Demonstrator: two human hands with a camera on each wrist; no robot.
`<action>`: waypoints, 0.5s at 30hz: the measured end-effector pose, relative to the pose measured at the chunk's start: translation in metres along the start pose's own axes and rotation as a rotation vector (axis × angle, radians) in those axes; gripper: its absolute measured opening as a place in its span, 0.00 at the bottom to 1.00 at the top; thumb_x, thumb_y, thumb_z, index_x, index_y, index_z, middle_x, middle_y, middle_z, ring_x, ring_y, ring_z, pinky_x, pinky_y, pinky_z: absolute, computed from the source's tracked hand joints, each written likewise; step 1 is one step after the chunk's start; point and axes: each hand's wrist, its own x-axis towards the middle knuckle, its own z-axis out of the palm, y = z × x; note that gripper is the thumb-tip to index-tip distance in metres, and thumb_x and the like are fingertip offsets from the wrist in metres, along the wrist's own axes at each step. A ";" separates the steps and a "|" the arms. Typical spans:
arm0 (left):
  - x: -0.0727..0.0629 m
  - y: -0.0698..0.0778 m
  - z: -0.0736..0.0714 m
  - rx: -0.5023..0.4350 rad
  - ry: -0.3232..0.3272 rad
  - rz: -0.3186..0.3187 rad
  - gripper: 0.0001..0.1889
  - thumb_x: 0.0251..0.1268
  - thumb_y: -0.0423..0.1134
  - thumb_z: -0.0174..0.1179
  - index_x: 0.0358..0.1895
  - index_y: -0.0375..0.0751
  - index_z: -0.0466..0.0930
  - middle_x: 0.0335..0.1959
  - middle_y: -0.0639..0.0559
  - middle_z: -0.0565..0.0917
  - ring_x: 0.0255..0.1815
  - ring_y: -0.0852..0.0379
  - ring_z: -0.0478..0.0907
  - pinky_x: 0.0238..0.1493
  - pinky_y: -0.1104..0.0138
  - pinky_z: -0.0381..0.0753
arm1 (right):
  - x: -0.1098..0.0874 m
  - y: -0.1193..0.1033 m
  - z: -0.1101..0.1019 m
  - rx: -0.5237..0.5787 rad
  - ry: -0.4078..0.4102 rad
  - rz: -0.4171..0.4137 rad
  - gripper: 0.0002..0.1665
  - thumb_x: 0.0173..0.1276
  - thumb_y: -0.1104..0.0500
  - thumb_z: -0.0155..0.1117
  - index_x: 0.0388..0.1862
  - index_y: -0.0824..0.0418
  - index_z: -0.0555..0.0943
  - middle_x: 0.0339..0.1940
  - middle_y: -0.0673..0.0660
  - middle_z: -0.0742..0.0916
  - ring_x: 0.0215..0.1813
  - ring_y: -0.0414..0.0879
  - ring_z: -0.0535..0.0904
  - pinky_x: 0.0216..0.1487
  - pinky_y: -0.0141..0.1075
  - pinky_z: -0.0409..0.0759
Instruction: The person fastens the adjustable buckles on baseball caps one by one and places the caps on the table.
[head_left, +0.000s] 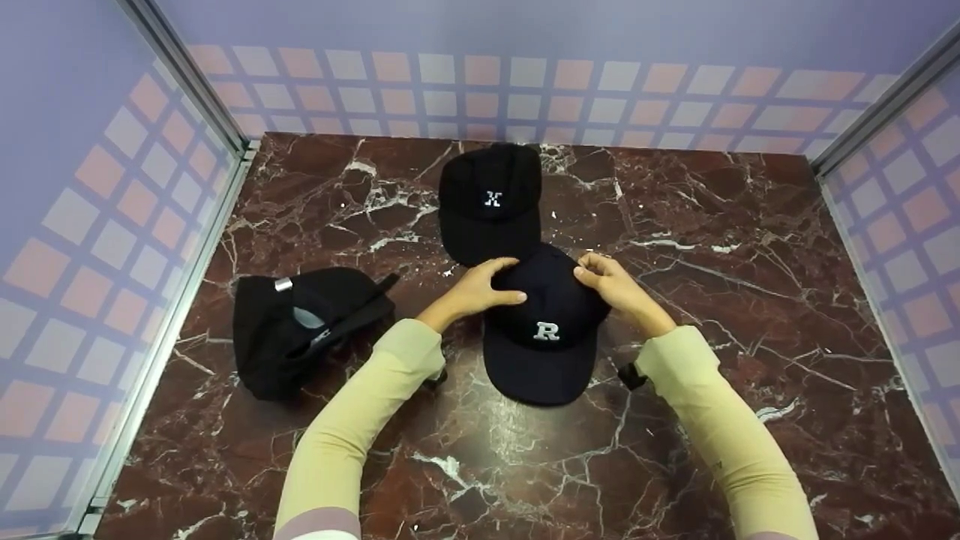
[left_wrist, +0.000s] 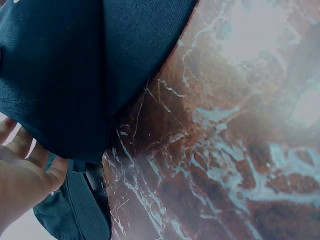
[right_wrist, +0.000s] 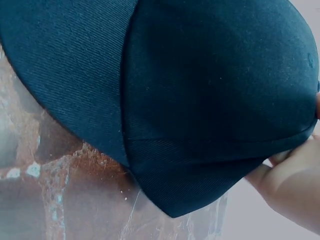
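A dark baseball cap (head_left: 541,304) with a white letter R sits between both hands, its brim towards me. My left hand (head_left: 478,289) grips its left rear side, thumb on the crown; in the left wrist view the fingers of the left hand (left_wrist: 25,167) curl under its lower edge. On the other side, my right hand (head_left: 613,286) pinches the right rear edge, thumb outside. The right wrist view shows the cap's side panel (right_wrist: 215,80) close up, with the right fingers partly hidden behind the rim.
Right behind the held cap lies a black cap (head_left: 491,176) with a small white emblem, overlapped by it. To the left, another black cap (head_left: 300,330) rests with its strap and rear opening showing. The marbled table (head_left: 750,315) is enclosed by purple checkered panels (head_left: 510,82).
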 end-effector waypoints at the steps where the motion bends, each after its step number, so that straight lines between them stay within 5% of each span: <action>1: 0.000 0.000 0.000 -0.004 0.002 0.000 0.33 0.50 0.46 0.62 0.60 0.38 0.64 0.60 0.44 0.69 0.62 0.51 0.63 0.63 0.63 0.59 | 0.001 0.003 -0.001 0.017 -0.009 0.007 0.07 0.65 0.66 0.48 0.26 0.61 0.66 0.22 0.47 0.70 0.23 0.35 0.66 0.26 0.26 0.65; 8: 0.001 -0.001 0.000 -0.031 0.051 -0.015 0.19 0.62 0.43 0.51 0.53 0.36 0.72 0.55 0.42 0.73 0.59 0.49 0.66 0.61 0.61 0.61 | -0.002 0.005 -0.001 0.181 -0.041 0.049 0.08 0.66 0.67 0.45 0.27 0.60 0.67 0.22 0.47 0.73 0.23 0.36 0.69 0.25 0.27 0.67; 15: 0.002 -0.003 0.002 0.077 0.158 -0.056 0.12 0.61 0.38 0.51 0.44 0.37 0.78 0.47 0.43 0.78 0.51 0.50 0.72 0.55 0.61 0.66 | -0.006 0.006 -0.002 0.334 -0.076 0.093 0.08 0.67 0.67 0.43 0.28 0.59 0.67 0.23 0.47 0.73 0.24 0.37 0.70 0.26 0.27 0.69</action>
